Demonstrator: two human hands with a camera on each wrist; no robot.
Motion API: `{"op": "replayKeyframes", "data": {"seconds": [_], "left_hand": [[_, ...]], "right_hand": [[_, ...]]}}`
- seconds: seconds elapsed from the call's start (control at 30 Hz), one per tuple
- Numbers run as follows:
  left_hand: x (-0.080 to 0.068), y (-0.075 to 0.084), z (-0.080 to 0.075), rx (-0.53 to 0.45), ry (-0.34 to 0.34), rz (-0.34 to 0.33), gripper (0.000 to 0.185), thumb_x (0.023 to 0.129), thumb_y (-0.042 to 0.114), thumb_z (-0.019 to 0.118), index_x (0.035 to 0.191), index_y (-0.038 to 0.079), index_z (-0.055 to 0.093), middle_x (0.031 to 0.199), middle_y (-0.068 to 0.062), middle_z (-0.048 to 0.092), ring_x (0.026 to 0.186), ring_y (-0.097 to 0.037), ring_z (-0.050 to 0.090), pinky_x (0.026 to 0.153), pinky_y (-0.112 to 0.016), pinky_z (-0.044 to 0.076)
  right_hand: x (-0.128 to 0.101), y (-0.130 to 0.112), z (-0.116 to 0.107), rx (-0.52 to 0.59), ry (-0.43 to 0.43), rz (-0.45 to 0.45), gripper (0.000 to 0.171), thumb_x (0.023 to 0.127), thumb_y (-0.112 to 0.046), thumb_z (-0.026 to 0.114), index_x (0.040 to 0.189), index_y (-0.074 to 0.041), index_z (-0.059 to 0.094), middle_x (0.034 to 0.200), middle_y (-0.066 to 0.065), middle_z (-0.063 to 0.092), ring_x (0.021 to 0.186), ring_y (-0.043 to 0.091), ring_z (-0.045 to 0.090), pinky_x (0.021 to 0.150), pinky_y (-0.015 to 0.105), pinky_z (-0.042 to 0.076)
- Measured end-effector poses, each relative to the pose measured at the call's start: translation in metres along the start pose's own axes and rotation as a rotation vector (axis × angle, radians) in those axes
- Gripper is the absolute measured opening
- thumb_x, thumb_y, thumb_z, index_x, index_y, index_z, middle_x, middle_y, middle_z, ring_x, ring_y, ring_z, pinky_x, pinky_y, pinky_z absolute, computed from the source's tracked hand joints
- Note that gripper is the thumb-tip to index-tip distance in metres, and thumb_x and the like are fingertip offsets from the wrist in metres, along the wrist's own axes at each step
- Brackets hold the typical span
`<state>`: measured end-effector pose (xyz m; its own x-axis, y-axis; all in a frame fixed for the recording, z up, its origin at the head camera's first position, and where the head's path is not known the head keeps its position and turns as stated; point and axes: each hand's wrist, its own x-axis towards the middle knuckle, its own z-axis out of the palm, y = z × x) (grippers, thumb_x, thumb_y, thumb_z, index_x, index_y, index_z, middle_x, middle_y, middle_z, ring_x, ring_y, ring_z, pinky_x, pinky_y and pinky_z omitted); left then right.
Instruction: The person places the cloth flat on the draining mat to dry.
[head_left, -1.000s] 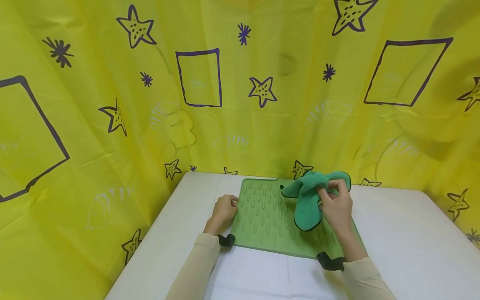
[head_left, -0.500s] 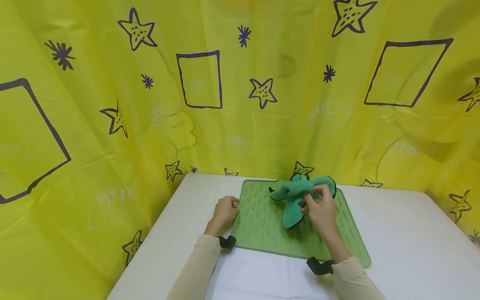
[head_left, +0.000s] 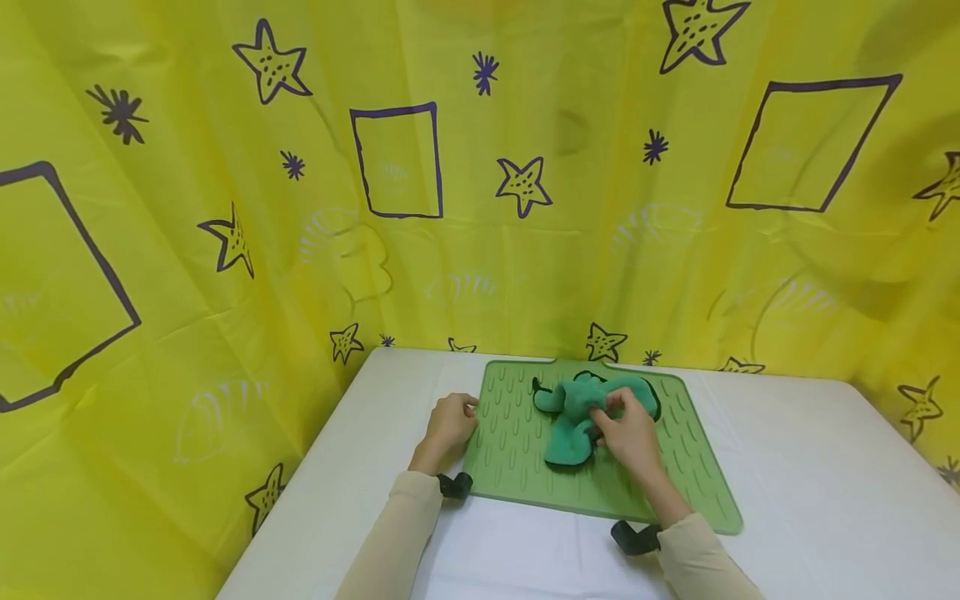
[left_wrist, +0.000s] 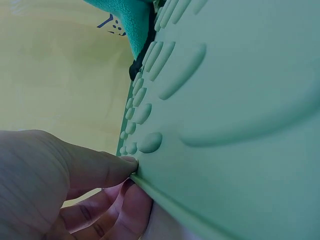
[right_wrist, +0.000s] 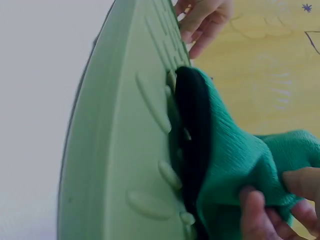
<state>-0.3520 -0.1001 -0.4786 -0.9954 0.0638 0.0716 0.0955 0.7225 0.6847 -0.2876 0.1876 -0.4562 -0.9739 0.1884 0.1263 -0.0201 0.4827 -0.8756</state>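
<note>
Bunching the crumpled teal microfibre cloth with dark edging (head_left: 581,412) under my right hand (head_left: 628,433), I had its folds pinched between curled fingers (right_wrist: 257,212) and thumb. The cloth lay directly beneath and to the left of those fingers, on the far middle of the ribbed light-green silicone mat (head_left: 517,467), its length running roughly left to right. My left hand (head_left: 448,423) was farther off, its thumb and fingers (left_wrist: 107,167) nipping the mat's left edge against the white worktop (head_left: 810,500).
</note>
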Motion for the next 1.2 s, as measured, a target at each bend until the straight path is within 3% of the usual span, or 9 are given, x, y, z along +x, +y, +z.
{"op": "replayKeyframes", "data": {"seconds": [0.27,0.53,0.63,0.8,0.87,0.97,1.07,1.2], "left_hand": [[0.0,0.001,0.0,-0.007,-0.003,-0.012,0.033,0.09,-0.002,0.065,0.122,-0.001,0.071,0.086,-0.004,0.065,0.078,-0.018,0.057,0.068,-0.028,0.046],[-0.003,0.002,-0.003,0.009,-0.003,0.009,0.034,0.087,0.0,0.067,0.121,0.0,0.072,0.093,-0.008,0.071,0.081,-0.02,0.062,0.071,-0.032,0.052],[-0.004,0.004,-0.006,-0.007,-0.016,0.01,0.033,0.088,0.004,0.07,0.121,0.0,0.072,0.099,-0.011,0.073,0.085,-0.022,0.066,0.074,-0.035,0.056],[-0.008,0.014,-0.009,-0.015,-0.022,0.023,0.032,0.091,0.011,0.073,0.122,0.002,0.071,0.104,-0.014,0.073,0.088,-0.024,0.067,0.075,-0.038,0.056],[-0.01,0.02,-0.009,-0.012,-0.022,0.053,0.03,0.091,0.013,0.074,0.12,0.004,0.071,0.108,-0.014,0.072,0.093,-0.027,0.067,0.077,-0.04,0.056],[-0.012,0.03,-0.007,-0.017,-0.051,0.137,0.025,0.091,0.016,0.075,0.114,0.007,0.073,0.11,-0.014,0.071,0.097,-0.028,0.066,0.08,-0.042,0.055],[-0.014,0.04,-0.003,-0.023,-0.126,0.228,0.02,0.092,0.018,0.075,0.109,0.008,0.074,0.108,-0.009,0.071,0.095,-0.022,0.064,0.08,-0.039,0.055],[-0.021,0.052,0.007,-0.01,-0.258,0.314,0.019,0.091,0.021,0.078,0.106,0.01,0.075,0.105,-0.004,0.072,0.093,-0.017,0.063,0.08,-0.03,0.053]], "right_hand": [[0.002,0.007,-0.003,-0.073,-0.15,-0.021,0.046,0.103,-0.02,0.06,0.143,0.0,0.051,0.141,0.028,0.056,0.087,0.024,0.071,0.068,0.03,0.056],[0.004,0.009,-0.02,-0.085,-0.302,-0.072,0.055,0.104,-0.02,0.058,0.153,0.001,0.041,0.149,0.03,0.048,0.097,0.028,0.069,0.072,0.034,0.056],[0.007,0.011,-0.031,-0.066,-0.266,-0.091,0.047,0.105,-0.018,0.057,0.147,0.002,0.048,0.143,0.031,0.053,0.099,0.032,0.071,0.072,0.034,0.056],[0.013,0.015,-0.052,-0.088,-0.109,-0.048,0.034,0.105,-0.02,0.054,0.129,0.004,0.057,0.126,0.028,0.059,0.099,0.032,0.069,0.07,0.032,0.053],[0.014,0.018,-0.059,-0.109,-0.067,-0.011,0.035,0.105,-0.022,0.053,0.127,0.005,0.057,0.126,0.029,0.058,0.105,0.037,0.064,0.074,0.037,0.053],[0.015,0.023,-0.068,-0.15,-0.055,0.037,0.038,0.105,-0.025,0.051,0.13,0.004,0.057,0.135,0.032,0.053,0.122,0.049,0.051,0.091,0.054,0.048],[0.018,0.029,-0.075,-0.189,-0.113,0.069,0.043,0.106,-0.028,0.048,0.135,0.004,0.056,0.146,0.036,0.044,0.137,0.061,0.03,0.103,0.072,0.032],[0.023,0.034,-0.078,-0.223,-0.217,0.066,0.046,0.107,-0.026,0.046,0.141,0.004,0.053,0.155,0.038,0.032,0.142,0.068,0.013,0.108,0.079,0.019]]}}
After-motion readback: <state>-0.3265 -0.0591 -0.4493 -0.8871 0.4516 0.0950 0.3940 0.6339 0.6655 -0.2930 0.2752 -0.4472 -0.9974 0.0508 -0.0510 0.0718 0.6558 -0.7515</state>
